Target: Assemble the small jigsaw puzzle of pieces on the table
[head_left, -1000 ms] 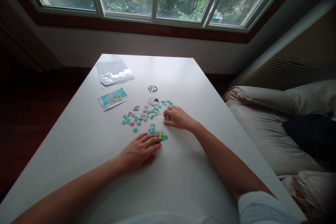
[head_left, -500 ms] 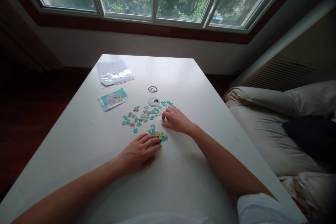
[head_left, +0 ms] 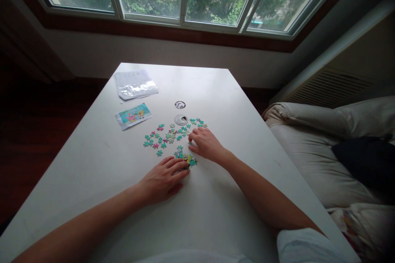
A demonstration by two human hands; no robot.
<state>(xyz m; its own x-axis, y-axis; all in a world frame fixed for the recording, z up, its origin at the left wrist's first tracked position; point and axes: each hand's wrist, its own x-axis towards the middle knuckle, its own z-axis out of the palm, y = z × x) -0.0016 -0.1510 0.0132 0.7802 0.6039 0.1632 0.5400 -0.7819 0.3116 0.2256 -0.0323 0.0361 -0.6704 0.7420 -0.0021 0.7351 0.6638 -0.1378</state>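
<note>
Fingers (head_left: 195, 133) of right hand (head_left: 205, 144) now nearer joined pieces (head_left: 187, 158); left hand (head_left: 163, 177) unmoved; cannot tell if either clamped.

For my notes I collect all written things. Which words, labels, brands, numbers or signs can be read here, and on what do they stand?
No text can be read.
Papers with shiny plastic: faint marks, perhaps print, too small and blurred to read.
Picture card: coloured picture, no legible words.
Puzzle pieces: no legible words or numbers.
</note>
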